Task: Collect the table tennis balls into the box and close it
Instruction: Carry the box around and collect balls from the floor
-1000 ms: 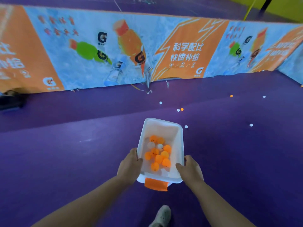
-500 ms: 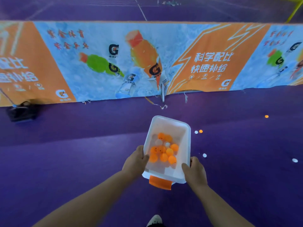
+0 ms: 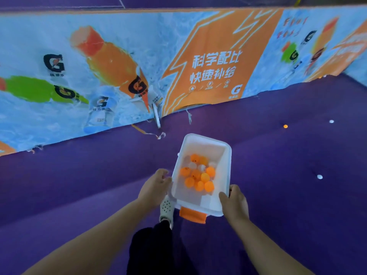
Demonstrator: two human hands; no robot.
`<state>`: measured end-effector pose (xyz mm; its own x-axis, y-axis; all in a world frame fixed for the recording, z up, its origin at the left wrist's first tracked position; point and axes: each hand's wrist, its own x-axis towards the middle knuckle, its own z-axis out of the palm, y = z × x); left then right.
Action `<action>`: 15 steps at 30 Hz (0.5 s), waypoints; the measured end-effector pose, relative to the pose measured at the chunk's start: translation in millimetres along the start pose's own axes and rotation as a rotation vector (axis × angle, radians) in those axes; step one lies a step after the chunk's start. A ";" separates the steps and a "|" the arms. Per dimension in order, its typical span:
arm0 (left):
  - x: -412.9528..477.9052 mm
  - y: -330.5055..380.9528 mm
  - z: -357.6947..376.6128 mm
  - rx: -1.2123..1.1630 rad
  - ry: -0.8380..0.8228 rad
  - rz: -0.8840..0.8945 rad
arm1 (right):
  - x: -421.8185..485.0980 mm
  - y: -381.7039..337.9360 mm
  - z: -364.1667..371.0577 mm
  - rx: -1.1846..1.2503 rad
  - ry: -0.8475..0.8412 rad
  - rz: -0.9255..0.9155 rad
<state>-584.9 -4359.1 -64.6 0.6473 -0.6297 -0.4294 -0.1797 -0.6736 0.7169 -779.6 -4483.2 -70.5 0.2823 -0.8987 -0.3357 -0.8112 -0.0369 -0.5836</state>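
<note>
Now holding the box [image 3: 226, 167] off the floor between both hands, open, no lid in view. Inside, just past the thumbs: balls [image 3: 198, 176], mostly orange, a few white, heaped mid-box. Right hand [image 3: 235, 203] clasping the near right corner, thumb hooked over the rim. Left hand [image 3: 155, 185] against the left wall, fingers curled; cannot tell whether gripping or only touching. Latch [image 3: 192, 215] hanging just below and between the hands.

Changed within the last second: stepped forward, shoe [image 3: 166, 208] now under the left fingers; swung the box rightward; drawn closer to the banner [image 3: 214, 62]. Carrying, then, not picking up, and probably heading for what remains. Well right of the right fingers: orange stray [image 3: 285, 126], far white stray [image 3: 331, 121], near white stray [image 3: 319, 177]. Collecting unfinished; closing not yet due.

Purple floor [image 3: 79, 185] all round, creased in long folds. Banner standing well beyond the fingertips, frayed along its foot.
</note>
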 end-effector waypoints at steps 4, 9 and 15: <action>122.3 38.5 16.9 0.009 -0.090 0.025 | 100.5 -12.9 -5.9 -0.012 0.073 0.139; 263.4 78.7 35.8 0.105 -0.177 -0.021 | 208.6 -19.7 -10.6 0.074 0.183 0.344; 394.9 89.1 81.1 0.228 -0.215 -0.094 | 324.0 13.6 6.1 0.062 0.218 0.487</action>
<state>-405.3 -4699.3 -214.8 0.5018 -0.6117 -0.6116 -0.3039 -0.7866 0.5374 -696.0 -4772.2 -191.7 -0.2373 -0.8753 -0.4214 -0.7882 0.4270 -0.4432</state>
